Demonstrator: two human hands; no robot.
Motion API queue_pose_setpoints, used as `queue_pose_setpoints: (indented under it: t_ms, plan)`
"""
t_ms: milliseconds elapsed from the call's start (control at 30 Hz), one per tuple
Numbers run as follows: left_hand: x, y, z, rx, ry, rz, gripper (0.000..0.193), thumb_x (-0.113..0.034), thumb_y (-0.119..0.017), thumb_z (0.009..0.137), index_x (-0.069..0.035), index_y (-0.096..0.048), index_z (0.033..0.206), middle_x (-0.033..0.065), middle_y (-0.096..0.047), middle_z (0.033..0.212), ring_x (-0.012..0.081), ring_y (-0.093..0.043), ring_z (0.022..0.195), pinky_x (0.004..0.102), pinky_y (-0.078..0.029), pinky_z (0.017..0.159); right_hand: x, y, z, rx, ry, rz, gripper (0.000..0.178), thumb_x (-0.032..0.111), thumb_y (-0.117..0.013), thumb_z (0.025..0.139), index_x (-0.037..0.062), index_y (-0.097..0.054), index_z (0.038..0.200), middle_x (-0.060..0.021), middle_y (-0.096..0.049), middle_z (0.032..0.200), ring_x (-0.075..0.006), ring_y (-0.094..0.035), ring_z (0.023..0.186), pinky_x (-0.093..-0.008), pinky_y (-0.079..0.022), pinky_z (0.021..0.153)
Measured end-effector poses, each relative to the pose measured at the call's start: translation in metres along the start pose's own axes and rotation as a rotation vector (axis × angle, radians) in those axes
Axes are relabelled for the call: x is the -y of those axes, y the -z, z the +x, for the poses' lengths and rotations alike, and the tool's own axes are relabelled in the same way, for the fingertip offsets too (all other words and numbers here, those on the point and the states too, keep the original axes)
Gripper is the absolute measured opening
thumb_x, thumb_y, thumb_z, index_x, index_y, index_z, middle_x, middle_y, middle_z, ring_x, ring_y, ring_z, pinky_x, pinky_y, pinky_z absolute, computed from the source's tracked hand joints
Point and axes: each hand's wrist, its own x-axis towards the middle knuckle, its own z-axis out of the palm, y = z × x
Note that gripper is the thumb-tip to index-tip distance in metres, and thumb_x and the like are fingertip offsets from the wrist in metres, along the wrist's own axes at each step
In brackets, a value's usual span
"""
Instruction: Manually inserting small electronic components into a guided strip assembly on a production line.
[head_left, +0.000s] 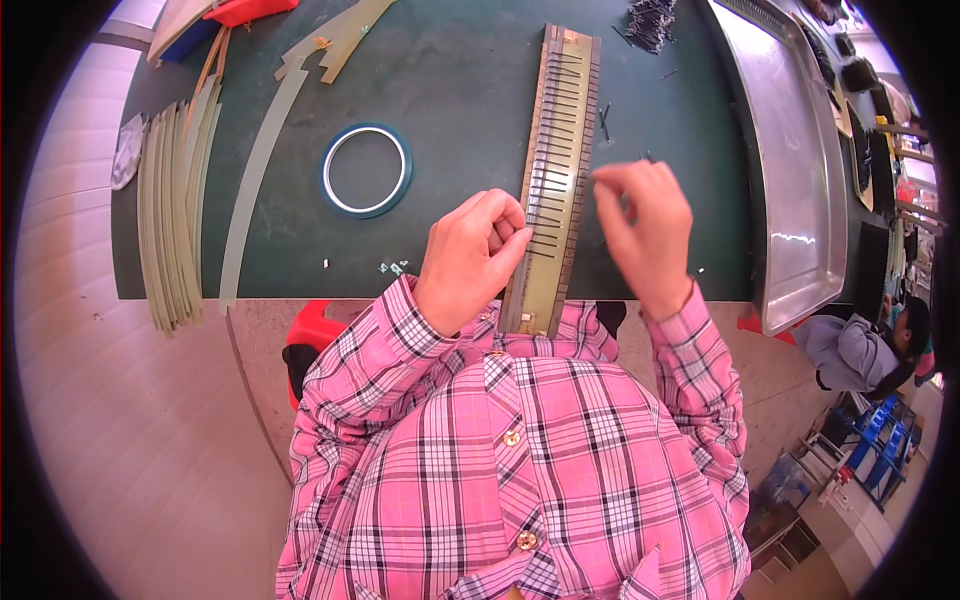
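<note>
Yellowish strip (556,183), left hand (466,256) curled at its edge, right hand (657,218) curled opposite, grips unclear

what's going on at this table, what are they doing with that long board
A person in a pink plaid shirt is working over a long narrow board lined with thin dark pins. The left hand is at the board's left edge; the right hand is just off its right side, and whether it holds anything is unclear. A roll of tape and pale strips lie to the left, a metal tray to the right.
</note>
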Motion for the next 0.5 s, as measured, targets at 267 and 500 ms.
queue_pose_setpoints:
  t_ms: [267,500]
  plan:
    - [-0.020,-0.006,-0.025,-0.049,-0.272,0.162,0.021,-0.004,-0.071,0.077,0.000,-0.060,0.093,0.0057,-0.059,0.078,0.0101,-0.054,0.052,0.0228,-0.042,0.046,-0.043,0.014,0.056,-0.008,0.010,-0.375,0.014,0.014,-0.064,0.082,0.0036,-0.056,0.086,-0.0076,-0.057,0.078,-0.0245,-0.054,0.077,-0.0362,-0.044,0.069]
    - [-0.041,0.006,-0.032,0.043,-0.563,0.317,0.035,-0.016,-0.077,0.073,-0.003,-0.062,0.103,0.0065,-0.059,0.083,0.0147,-0.057,0.055,0.0253,-0.048,0.050,-0.082,0.043,0.094,-0.013,0.064,-0.488,0.009,0.012,-0.060,0.084,0.0044,-0.055,0.084,-0.0084,-0.058,0.082,-0.0269,-0.055,0.081,-0.0377,-0.045,0.070]
